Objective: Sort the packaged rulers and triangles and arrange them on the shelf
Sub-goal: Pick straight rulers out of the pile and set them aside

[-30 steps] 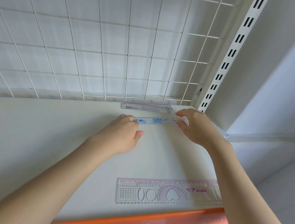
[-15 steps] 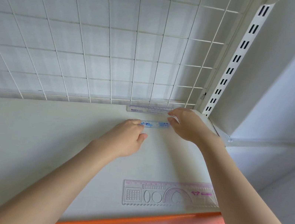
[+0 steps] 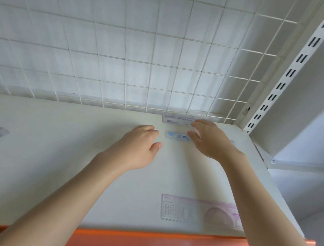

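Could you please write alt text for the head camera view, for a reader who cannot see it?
A person's two bare hands reach to the back of a white shelf, the right hand over a blue ruler, the left hand beside it. Another ruler lies by the wire grid, and a pink stencil ruler near the orange front edge.

One camera only, worn on my head, looking forward and down along both my forearms to the shelf (image 3: 64,160) in front of me. It sits close: my arms enter from the bottom edge and fill the lower half. The wide lens bends the wire grid back panel (image 3: 125,52) and the slotted upright (image 3: 289,73) at the right. The shelf's orange front edge (image 3: 137,241) crosses the bottom.
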`<action>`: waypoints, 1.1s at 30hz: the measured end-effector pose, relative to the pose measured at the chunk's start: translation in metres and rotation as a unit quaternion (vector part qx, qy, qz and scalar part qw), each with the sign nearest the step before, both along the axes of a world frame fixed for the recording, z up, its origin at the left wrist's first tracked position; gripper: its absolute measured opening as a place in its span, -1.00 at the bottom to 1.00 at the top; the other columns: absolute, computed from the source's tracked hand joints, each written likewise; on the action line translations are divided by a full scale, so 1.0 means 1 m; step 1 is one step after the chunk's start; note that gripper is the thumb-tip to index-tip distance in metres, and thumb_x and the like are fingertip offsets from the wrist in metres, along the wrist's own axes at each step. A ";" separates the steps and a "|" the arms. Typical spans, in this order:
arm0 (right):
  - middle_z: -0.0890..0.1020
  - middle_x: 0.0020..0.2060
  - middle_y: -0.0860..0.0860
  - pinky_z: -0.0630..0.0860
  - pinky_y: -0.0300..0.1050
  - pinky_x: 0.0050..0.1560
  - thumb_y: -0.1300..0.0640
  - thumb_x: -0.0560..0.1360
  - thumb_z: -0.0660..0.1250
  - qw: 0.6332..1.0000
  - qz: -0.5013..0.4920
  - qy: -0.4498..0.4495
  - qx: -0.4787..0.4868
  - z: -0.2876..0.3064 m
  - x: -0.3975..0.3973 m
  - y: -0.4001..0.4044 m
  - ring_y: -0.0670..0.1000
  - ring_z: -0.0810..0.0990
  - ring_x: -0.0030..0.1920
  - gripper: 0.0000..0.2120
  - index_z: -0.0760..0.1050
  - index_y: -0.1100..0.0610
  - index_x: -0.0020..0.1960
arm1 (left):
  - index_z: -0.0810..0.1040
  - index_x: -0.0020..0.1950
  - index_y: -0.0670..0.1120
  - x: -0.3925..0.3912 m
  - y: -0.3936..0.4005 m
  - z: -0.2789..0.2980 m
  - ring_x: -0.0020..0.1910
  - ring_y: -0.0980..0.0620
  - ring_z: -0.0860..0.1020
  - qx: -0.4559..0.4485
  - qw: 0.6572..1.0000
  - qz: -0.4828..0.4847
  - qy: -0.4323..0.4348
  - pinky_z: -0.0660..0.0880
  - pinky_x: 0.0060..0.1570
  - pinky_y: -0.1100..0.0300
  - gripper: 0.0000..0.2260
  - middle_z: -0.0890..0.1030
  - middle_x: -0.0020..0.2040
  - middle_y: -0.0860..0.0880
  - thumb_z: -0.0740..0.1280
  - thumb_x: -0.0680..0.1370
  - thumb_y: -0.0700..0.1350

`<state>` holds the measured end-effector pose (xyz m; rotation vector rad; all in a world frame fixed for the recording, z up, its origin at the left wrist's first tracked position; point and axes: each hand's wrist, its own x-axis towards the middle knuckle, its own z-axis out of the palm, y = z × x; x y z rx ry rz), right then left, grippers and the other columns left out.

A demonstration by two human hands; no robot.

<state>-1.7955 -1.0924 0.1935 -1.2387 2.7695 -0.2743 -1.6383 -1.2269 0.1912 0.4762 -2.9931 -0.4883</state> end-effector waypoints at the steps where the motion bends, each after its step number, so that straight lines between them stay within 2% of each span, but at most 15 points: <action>1: 0.39 0.38 0.06 0.23 -0.09 0.32 0.04 0.62 0.11 1.000 0.013 0.005 -0.007 0.001 0.007 -0.006 0.09 0.30 0.39 -0.61 0.36 0.20 0.38 | 0.39 0.32 -0.24 0.007 -0.004 0.001 0.37 -0.03 0.29 0.008 1.000 0.009 -0.001 0.23 0.28 0.14 -0.64 0.38 0.35 -0.13 0.08 0.63 -0.04; 8: 0.37 0.40 0.01 0.23 -0.15 0.34 0.04 0.59 0.18 0.993 0.085 0.012 -0.076 0.000 0.076 -0.066 0.03 0.29 0.41 -0.59 0.33 0.14 0.41 | 0.40 0.28 -0.26 0.080 -0.057 -0.001 0.33 -0.03 0.32 0.030 0.997 0.068 0.009 0.26 0.25 0.13 -0.67 0.40 0.32 -0.15 0.10 0.63 -0.09; 13: 0.42 0.33 0.01 0.29 -0.17 0.27 0.05 0.59 0.19 0.987 0.121 -0.020 -0.107 0.001 0.147 -0.120 0.03 0.35 0.34 -0.61 0.36 0.12 0.39 | 0.37 0.38 -0.18 0.148 -0.107 -0.002 0.39 0.01 0.27 0.016 0.996 0.086 0.029 0.19 0.28 0.23 -0.64 0.36 0.39 -0.07 0.13 0.63 -0.09; 21: 0.48 0.21 0.03 0.38 -0.11 0.22 0.06 0.58 0.20 0.975 0.186 -0.043 -0.110 0.004 0.243 -0.195 0.05 0.43 0.23 -0.67 0.43 0.09 0.32 | 0.52 0.25 -0.19 0.252 -0.184 0.015 0.23 -0.09 0.47 0.001 0.991 0.122 0.062 0.36 0.22 0.11 -0.73 0.53 0.22 -0.10 0.22 0.57 -0.17; 27: 0.51 0.18 0.04 0.40 -0.09 0.20 0.06 0.57 0.22 0.974 0.193 -0.037 -0.116 0.004 0.285 -0.225 0.06 0.46 0.19 -0.68 0.46 0.10 0.30 | 0.50 0.29 -0.16 0.308 -0.228 0.016 0.25 -0.05 0.44 -0.001 0.984 0.163 0.074 0.31 0.22 0.16 -0.70 0.50 0.25 -0.06 0.26 0.57 -0.14; 33: 0.53 0.15 0.02 0.39 -0.17 0.12 0.07 0.57 0.22 0.975 0.182 -0.033 -0.122 0.005 0.313 -0.238 0.03 0.48 0.14 -0.70 0.47 0.09 0.28 | 0.50 0.30 -0.05 0.334 -0.248 0.011 0.29 0.03 0.40 0.058 0.981 0.166 0.086 0.30 0.29 0.14 -0.69 0.48 0.29 0.02 0.29 0.56 -0.09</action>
